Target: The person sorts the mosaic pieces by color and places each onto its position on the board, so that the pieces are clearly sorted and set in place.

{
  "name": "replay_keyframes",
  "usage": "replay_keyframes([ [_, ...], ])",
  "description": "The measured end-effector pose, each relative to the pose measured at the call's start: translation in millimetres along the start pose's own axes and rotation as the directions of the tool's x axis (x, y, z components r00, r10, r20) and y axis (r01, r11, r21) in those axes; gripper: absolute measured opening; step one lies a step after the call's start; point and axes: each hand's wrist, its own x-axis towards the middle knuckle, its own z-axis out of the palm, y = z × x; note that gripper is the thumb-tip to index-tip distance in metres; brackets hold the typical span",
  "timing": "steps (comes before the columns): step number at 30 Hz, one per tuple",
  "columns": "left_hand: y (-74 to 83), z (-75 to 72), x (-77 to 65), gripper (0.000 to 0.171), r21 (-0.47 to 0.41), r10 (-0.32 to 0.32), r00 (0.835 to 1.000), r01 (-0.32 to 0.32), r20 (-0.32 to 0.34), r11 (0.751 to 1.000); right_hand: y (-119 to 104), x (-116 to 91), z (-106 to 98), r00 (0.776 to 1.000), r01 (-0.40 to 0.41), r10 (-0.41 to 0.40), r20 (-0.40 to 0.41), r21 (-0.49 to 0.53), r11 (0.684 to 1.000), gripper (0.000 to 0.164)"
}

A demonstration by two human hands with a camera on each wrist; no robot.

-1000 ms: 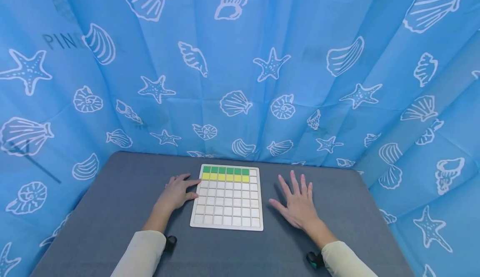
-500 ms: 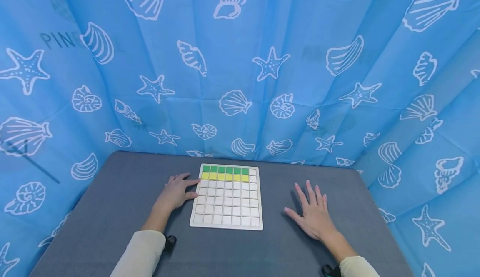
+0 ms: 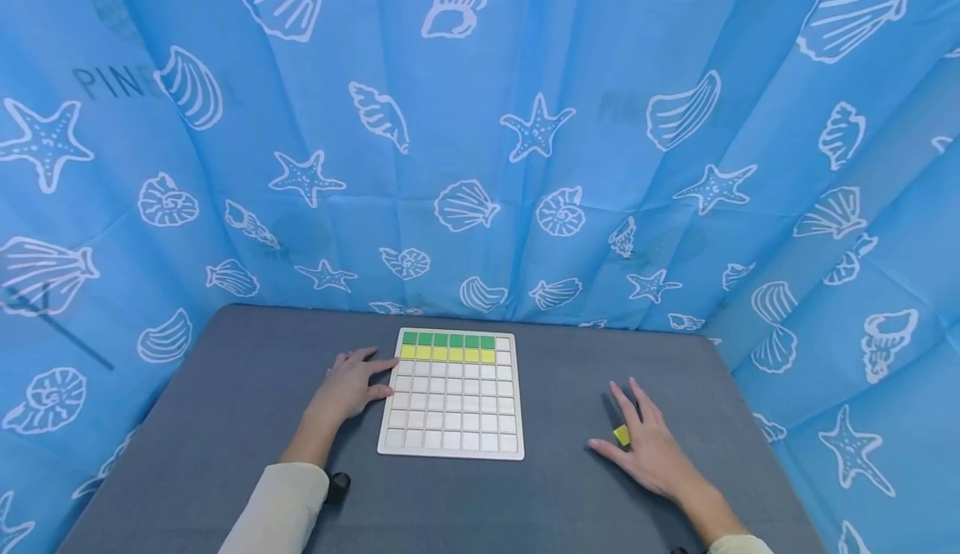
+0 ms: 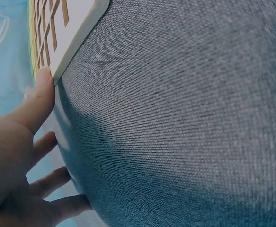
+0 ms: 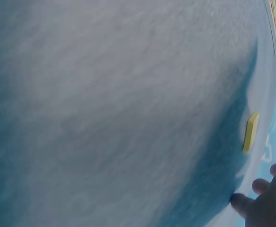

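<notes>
A white square board [image 3: 453, 452] with a grid of cells lies on the table in the head view. Green tiles [image 3: 456, 341] and yellow tiles [image 3: 450, 355] fill most of its two far rows. My left hand [image 3: 347, 386] touches the board's left edge with thumb and fingertips, fingers fairly straight; the left wrist view shows the thumb at a corner. Right of the board, my right hand [image 3: 652, 450] is spread around a loose yellow tile [image 3: 622, 435], which shows between thumb and index finger. In the right wrist view this yellow tile [image 5: 251, 132] lies on the cloth, apart from the fingers.
Grey cloth covers the table [image 3: 450, 504]. A blue curtain [image 3: 480, 137] printed with white shells and starfish hangs along the back and both sides. A dark wrist strap piece [image 3: 339, 487] sits under the left sleeve.
My right hand has moved right and nearer to me, away from the board. The loose yellow tile, out of sight before, now shows between thumb and index finger. The left hand stays put.
</notes>
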Motion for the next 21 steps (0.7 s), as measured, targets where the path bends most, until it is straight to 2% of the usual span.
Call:
replay_keyframes([
  [8, -0.2, -0.6, -0.2, 0.059, -0.008, 0.006, 1.0, -0.006, -0.006, 1.0, 18, -7, -1, 1.0, 0.005, -0.005, -0.025, 0.027, 1.0, 0.096],
  [16, -0.6, -1.9, -0.1, 0.059, -0.01, 0.002, 1.0, -0.002, 0.003, 1.0, 27, -8, -4, 1.0, 0.013, -0.012, -0.022, 0.029, 0.999, 0.076],
  [21, -0.3, -1.0, -0.1, 0.06, -0.008, -0.004, 1.0, 0.004, 0.004, 1.0, 30, -7, -4, 0.999, 0.036, -0.036, -0.025, -0.005, 0.999, 0.057],
])
